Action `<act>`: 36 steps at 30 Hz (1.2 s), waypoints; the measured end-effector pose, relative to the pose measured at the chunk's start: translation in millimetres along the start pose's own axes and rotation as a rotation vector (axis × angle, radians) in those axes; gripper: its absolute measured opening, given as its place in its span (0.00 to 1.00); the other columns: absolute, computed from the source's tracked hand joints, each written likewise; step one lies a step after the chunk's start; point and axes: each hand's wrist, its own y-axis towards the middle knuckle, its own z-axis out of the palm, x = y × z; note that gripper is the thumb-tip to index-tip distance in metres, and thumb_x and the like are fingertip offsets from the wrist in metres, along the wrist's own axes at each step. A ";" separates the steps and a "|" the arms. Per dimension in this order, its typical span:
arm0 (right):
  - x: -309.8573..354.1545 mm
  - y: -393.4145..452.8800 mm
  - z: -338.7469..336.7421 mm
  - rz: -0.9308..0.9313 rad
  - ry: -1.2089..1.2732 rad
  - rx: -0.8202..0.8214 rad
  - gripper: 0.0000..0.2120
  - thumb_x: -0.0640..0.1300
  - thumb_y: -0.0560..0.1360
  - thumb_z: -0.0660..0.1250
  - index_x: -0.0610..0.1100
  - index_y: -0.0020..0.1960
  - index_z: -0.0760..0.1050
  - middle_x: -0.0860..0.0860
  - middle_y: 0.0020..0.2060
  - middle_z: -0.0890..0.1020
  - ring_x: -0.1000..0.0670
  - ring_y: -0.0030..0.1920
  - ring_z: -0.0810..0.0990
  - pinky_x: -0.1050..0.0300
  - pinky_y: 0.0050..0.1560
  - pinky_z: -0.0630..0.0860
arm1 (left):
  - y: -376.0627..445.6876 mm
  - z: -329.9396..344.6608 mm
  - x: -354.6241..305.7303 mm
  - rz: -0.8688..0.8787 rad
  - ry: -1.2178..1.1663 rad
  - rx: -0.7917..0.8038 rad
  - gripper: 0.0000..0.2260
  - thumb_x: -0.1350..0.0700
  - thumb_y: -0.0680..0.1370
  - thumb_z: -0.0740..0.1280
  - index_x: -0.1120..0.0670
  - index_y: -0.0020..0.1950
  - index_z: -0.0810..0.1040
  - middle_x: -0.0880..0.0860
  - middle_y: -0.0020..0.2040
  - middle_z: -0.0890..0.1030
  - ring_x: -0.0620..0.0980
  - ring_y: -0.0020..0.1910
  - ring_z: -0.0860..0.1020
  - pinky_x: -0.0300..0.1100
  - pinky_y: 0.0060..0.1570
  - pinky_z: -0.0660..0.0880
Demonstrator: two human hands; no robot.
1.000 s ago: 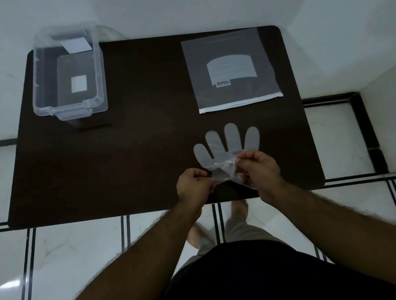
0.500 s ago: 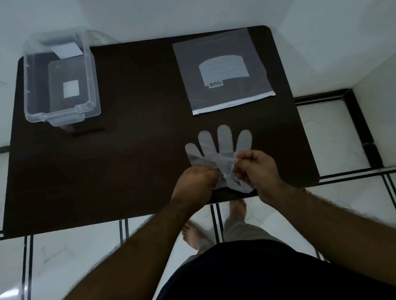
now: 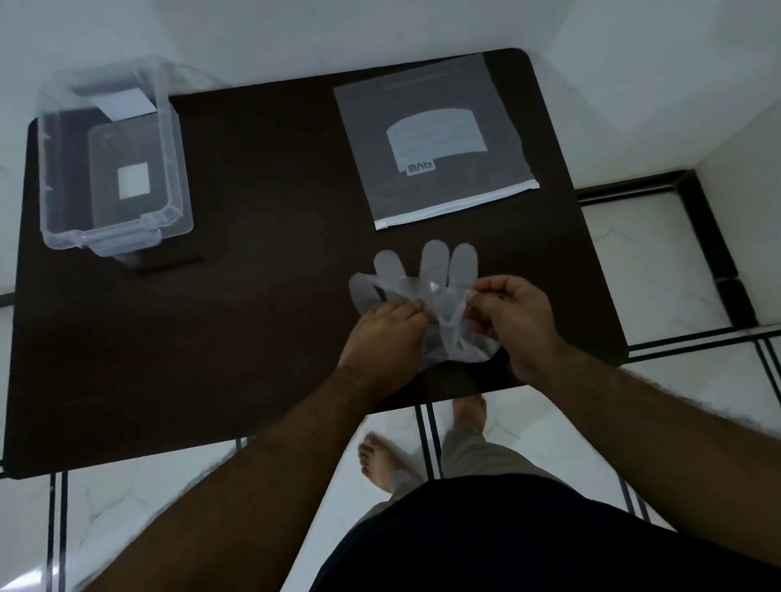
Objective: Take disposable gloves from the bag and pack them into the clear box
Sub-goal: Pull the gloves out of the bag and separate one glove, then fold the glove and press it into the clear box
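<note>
Hands on a clear glove (image 3: 434,266) at the tabletop's (image 3: 256,326) near edge.
The right hand (image 3: 516,320) pinches its crumpled film in curled fingers (image 3: 489,288); the left hand (image 3: 377,341) lies on it, grip unclear.

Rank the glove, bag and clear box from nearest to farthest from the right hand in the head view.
1. Glove, pinched by the right hand itself.
2. Bag, lying straight beyond it.
3. Clear box, at the far left corner.

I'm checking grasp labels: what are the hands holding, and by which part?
One clear glove, held by its crumpled palm and cuff end: the left hand grips the left side, the right hand pinches the right side.
</note>
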 end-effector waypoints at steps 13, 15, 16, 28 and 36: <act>19.1 4.4 -28.8 -0.012 0.169 -0.126 0.09 0.36 0.80 0.72 0.44 0.60 0.81 0.44 0.55 0.86 0.45 0.53 0.87 0.54 0.49 0.87 | -5.4 25.2 9.6 0.097 0.202 0.231 0.32 0.39 0.88 0.54 0.46 0.88 0.46 0.55 0.89 0.45 0.56 0.87 0.43 0.55 0.81 0.40; 21.9 4.7 -32.8 -0.025 0.183 -0.145 0.09 0.36 0.80 0.72 0.43 0.60 0.82 0.43 0.55 0.86 0.45 0.51 0.86 0.55 0.48 0.86 | -3.9 22.8 8.0 0.099 0.208 0.245 0.32 0.39 0.88 0.54 0.47 0.88 0.47 0.55 0.89 0.46 0.56 0.87 0.44 0.56 0.82 0.41; 23.2 4.9 -34.9 -0.026 0.194 -0.153 0.09 0.36 0.80 0.72 0.43 0.60 0.82 0.42 0.55 0.86 0.45 0.50 0.85 0.54 0.48 0.86 | -2.8 20.8 6.6 0.101 0.212 0.237 0.31 0.39 0.87 0.54 0.47 0.88 0.50 0.55 0.89 0.48 0.56 0.88 0.45 0.56 0.83 0.42; 42.0 -0.9 -52.0 -0.064 0.283 -0.201 0.08 0.37 0.81 0.72 0.43 0.59 0.82 0.43 0.52 0.86 0.46 0.49 0.85 0.51 0.51 0.86 | 22.1 9.4 -6.9 0.169 0.285 0.315 0.34 0.38 0.86 0.56 0.43 0.88 0.45 0.54 0.89 0.44 0.58 0.87 0.44 0.63 0.84 0.50; 63.8 10.3 -70.2 -0.100 0.341 -0.252 0.10 0.38 0.80 0.73 0.43 0.61 0.82 0.42 0.57 0.86 0.46 0.53 0.86 0.50 0.55 0.86 | 35.6 4.9 -19.8 0.136 0.232 0.224 0.31 0.39 0.86 0.57 0.47 0.87 0.56 0.54 0.88 0.57 0.57 0.86 0.55 0.58 0.83 0.52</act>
